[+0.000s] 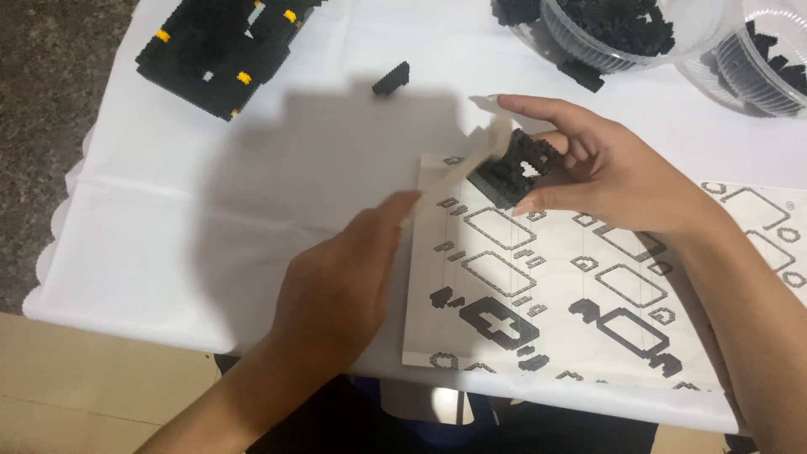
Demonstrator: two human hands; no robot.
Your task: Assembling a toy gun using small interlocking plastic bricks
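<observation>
A home hobby setting, seen from above. A table [168, 210] draped in a white cloth with a scalloped edge stands over a speckled floor [42, 101]. On it lie a printed building-instruction sheet [588, 286], clear plastic bowls [714, 34] of small black bricks, and a part-built black-and-yellow brick model [218, 46].

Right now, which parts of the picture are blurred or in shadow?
Head view: the pale tool in the left hand is smeared by motion; a broad soft shadow covers the white tablecloth; the right hand and its black block piece look sharper.
</observation>
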